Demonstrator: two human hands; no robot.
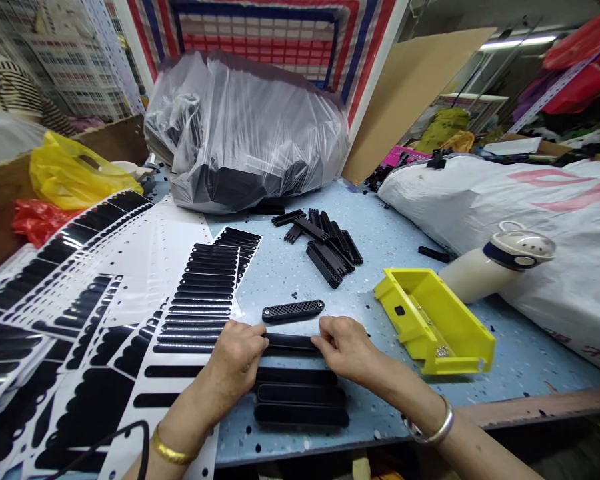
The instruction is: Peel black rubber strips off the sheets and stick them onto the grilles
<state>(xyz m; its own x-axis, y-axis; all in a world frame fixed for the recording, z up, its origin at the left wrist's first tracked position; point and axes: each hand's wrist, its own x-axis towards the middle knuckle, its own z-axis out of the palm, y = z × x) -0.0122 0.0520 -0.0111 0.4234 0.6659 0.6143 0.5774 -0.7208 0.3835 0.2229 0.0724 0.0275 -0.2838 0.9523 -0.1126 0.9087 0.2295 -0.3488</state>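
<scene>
My left hand (239,353) and my right hand (343,343) pinch the two ends of a narrow black strip (290,343), held level just above the blue table (370,400). Whether a plastic bar lies under the strip, I cannot tell. Several smooth black bars (300,403) lie side by side in front of it. Beyond my fingers rests a black bar with a lattice face (293,311). By my left wrist, a white backing sheet (180,380) carries rows of black adhesive strips (200,287).
A loose heap of black bars (325,240) lies farther back, before a large plastic-wrapped bundle (260,133). To the right stand a yellow bin (405,320) with small metal parts, a bottle (473,273) and white sacks (555,220). More strip sheets (90,293) cover the left.
</scene>
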